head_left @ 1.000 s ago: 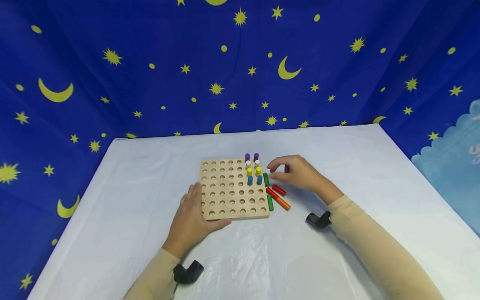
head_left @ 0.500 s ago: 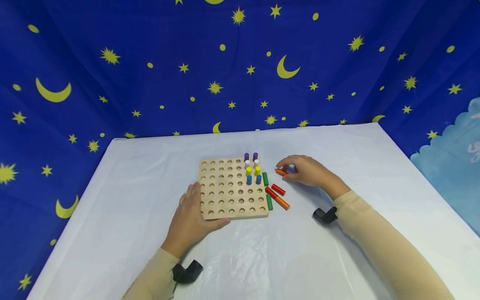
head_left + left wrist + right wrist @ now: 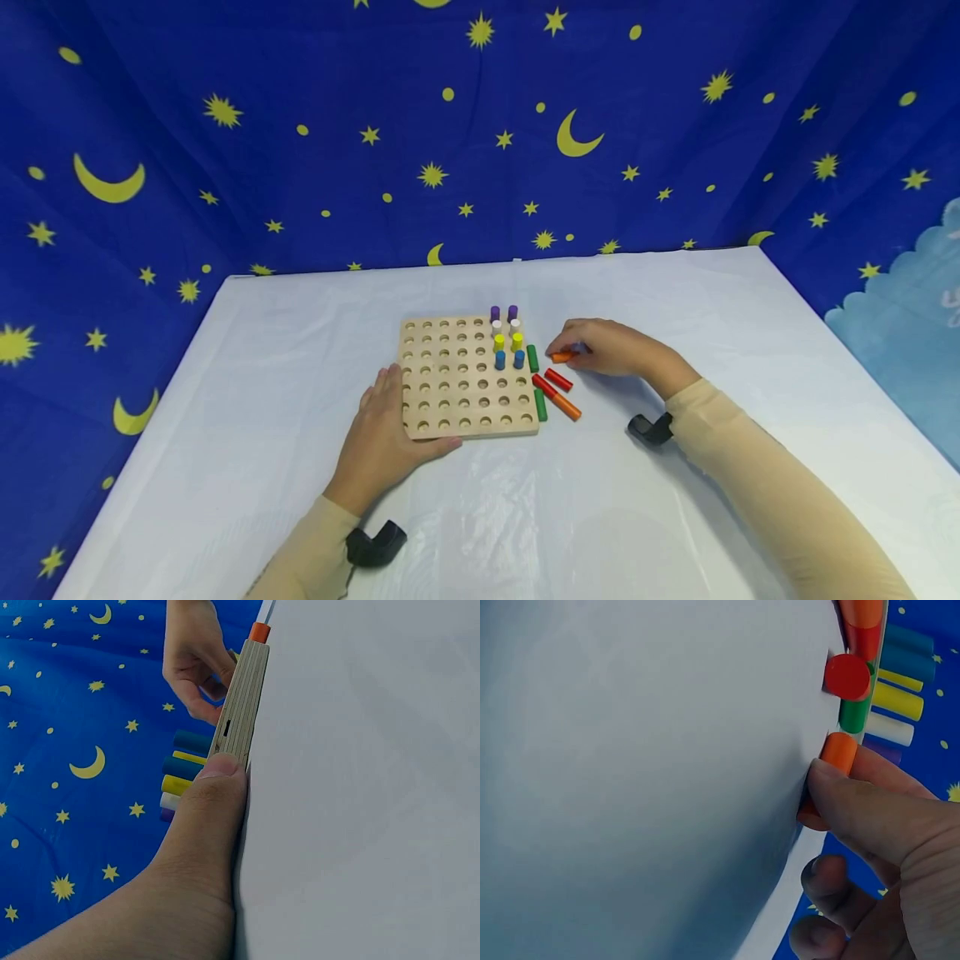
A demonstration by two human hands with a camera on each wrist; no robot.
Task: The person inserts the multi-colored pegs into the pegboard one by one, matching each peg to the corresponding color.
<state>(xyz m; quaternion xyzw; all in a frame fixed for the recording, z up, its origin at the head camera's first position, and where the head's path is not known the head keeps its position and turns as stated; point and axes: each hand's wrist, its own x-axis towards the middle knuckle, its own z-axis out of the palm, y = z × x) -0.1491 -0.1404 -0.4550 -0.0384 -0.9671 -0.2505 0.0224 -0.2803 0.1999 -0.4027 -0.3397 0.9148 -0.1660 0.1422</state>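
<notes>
A square wooden pegboard [image 3: 444, 379] with rows of round holes lies flat on the table. My left hand [image 3: 378, 442] rests at its near-left corner, fingers along the left side and thumb [image 3: 214, 795] pressed on the front edge. Just right of the board, my right hand [image 3: 611, 346] pinches an orange peg [image 3: 838, 754] between thumb and index finger. The peg lies nearly level at the table surface. Pairs of purple, white, yellow and blue pegs [image 3: 519, 360] stand upright in the two right columns, toward the back.
Two green pegs [image 3: 541, 406] lie along the board's right edge. Near them on the white table [image 3: 675, 300] are a loose red peg [image 3: 558, 380], another red peg [image 3: 543, 386] and an orange peg [image 3: 566, 407] in line. A blue star-patterned cloth [image 3: 337, 167] hangs behind.
My right hand has moved right from beside the board, taken hold of an orange peg and shifted slightly nearer with it. The left hand and board have stayed put.
</notes>
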